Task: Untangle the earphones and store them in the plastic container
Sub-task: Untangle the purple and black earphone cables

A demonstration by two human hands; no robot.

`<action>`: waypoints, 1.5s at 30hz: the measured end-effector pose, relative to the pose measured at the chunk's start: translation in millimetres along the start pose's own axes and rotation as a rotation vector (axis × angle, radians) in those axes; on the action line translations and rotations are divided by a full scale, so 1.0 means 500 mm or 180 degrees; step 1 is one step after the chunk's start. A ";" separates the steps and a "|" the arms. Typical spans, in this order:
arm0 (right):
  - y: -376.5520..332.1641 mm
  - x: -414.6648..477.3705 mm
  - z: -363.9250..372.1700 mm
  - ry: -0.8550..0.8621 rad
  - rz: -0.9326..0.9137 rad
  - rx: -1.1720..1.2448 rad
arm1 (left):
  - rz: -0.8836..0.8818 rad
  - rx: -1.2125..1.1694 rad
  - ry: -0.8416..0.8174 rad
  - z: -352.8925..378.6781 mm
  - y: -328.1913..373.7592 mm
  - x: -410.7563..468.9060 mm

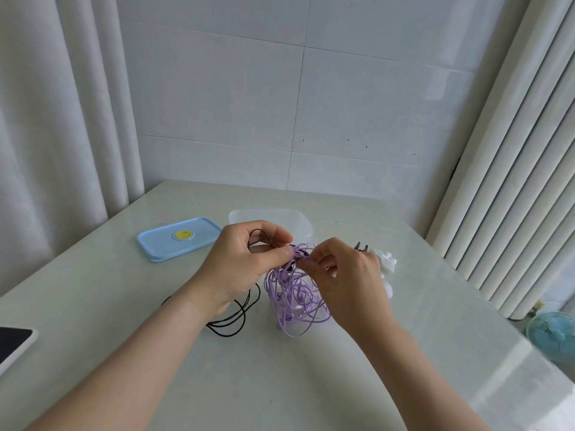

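Fingertips (280, 252) of the left hand (242, 262) and right hand (350, 276) pinch the knotted top of the thin purple earphone cable tangle (295, 306), lifted just in front of the translucent rectangular plastic container (300, 222). Tugging hard would likely cinch the knot, or drag in the thin black cord (238, 318) looped through the left hand. Strands look slick and rubbery, hanging in slack loops to the glossy pale table (280, 387).

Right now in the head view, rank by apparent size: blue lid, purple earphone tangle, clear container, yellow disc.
1. blue lid and purple earphone tangle: similar, not ranked.
2. clear container: left hand hides part, placement unsure.
3. yellow disc: clearly smallest.
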State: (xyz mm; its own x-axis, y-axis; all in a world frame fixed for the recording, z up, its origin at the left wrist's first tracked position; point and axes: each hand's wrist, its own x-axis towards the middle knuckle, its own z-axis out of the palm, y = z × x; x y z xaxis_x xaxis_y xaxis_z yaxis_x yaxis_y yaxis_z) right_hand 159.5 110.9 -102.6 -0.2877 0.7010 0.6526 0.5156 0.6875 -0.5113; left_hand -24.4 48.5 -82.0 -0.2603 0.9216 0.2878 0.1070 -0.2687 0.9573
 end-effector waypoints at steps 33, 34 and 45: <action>-0.026 0.004 -0.014 -0.0422 0.0963 0.1283 | 0.0941 0.1140 0.0614 -0.005 -0.024 0.018; -0.027 0.002 -0.013 -0.0448 0.0914 0.1329 | 0.0971 0.1136 0.0611 -0.002 -0.022 0.016; -0.037 0.001 -0.014 -0.0413 0.0648 0.1346 | 0.1081 0.1008 0.0509 0.005 -0.010 0.007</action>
State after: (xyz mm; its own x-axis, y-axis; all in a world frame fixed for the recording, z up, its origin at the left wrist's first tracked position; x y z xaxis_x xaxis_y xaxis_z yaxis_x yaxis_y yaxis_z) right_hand 155.4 97.3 -89.1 -0.3272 0.8287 0.4542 0.2065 0.5317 -0.8214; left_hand -23.6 54.0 -85.6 -0.3016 0.7355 0.6067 0.4915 -0.4254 0.7599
